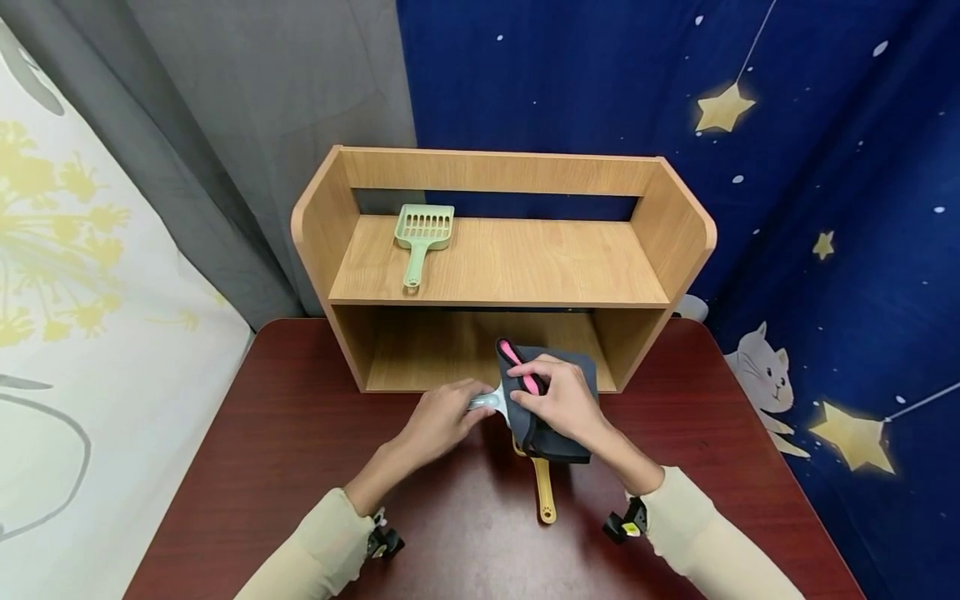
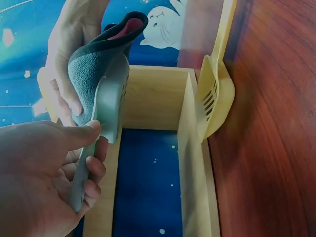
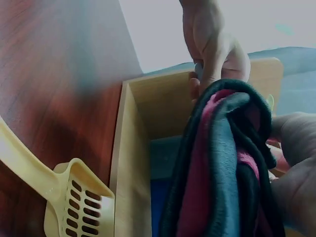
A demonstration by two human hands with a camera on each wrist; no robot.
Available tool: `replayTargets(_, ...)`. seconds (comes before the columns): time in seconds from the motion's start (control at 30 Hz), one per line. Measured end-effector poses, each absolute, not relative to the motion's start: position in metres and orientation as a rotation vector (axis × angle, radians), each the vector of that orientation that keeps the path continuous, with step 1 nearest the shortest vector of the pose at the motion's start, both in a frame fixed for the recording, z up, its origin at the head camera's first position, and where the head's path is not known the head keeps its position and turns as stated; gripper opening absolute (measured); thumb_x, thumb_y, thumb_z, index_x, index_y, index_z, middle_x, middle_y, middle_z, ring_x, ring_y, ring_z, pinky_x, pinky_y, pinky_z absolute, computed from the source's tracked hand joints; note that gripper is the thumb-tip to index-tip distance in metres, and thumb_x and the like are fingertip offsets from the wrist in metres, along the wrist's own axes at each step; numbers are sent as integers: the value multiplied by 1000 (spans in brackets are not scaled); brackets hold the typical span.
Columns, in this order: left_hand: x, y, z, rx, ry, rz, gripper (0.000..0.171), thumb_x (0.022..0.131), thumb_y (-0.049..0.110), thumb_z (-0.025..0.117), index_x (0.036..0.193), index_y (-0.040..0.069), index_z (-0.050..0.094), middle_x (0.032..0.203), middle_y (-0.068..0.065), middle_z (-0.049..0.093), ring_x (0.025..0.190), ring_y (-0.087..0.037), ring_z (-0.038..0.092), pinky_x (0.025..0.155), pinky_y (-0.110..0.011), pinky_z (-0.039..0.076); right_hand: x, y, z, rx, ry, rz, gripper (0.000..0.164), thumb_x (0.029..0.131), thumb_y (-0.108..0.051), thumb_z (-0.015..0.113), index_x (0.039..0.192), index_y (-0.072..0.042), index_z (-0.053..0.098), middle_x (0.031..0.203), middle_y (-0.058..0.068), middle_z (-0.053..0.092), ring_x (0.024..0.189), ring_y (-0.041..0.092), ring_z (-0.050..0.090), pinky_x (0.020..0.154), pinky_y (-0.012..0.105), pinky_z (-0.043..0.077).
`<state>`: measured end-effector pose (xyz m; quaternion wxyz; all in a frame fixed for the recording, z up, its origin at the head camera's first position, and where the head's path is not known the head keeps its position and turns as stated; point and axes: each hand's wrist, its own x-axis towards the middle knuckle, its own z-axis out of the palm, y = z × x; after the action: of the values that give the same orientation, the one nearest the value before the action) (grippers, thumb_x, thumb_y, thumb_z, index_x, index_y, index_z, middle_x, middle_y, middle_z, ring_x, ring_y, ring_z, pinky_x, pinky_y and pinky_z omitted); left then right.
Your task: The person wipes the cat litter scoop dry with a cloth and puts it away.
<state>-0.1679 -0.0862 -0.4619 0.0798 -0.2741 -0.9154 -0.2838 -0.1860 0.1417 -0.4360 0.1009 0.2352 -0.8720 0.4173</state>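
Observation:
My left hand (image 1: 444, 417) grips the handle of a pale blue slotted litter scoop (image 1: 487, 401), thumb lying along it. In the left wrist view the scoop's head (image 2: 116, 94) is partly covered by a folded dark grey cloth (image 2: 86, 69) with a pink inside and black edging. The right hand (image 1: 562, 398) pinches this cloth and holds it against the scoop; most of the scoop's head is hidden from above. Below them on the table lies a yellow litter scoop (image 1: 545, 492), its head largely covered by the cloth in the head view.
A two-tier wooden shelf (image 1: 555, 258) stands at the back of the dark red table (image 1: 300, 467). On its upper tier lies a green litter scoop (image 1: 417, 257), handle toward the front. Both hands work just before the lower tier's front edge. Curtains hang behind.

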Motion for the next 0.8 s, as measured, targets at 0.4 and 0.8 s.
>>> replayTargets(0.4,-167,-90,-465,-788,-2735,-876,22,99,22,76,117,9,75,106,0,75,83,-16,68,71,-37,54,-191,156,-433,725,-2678,1016,28,79,-10,91,105,-16,83,98,-1,78,76,15,59,65,28,42)
replayTargets(0.8,-168,-106,-465,-818,-2741,-791,28,97,22,78,121,7,76,109,-2,77,86,-19,72,72,-42,57,-197,184,-405,489,-2623,1235,28,81,-5,88,106,-16,84,64,-6,60,55,4,36,50,24,33)
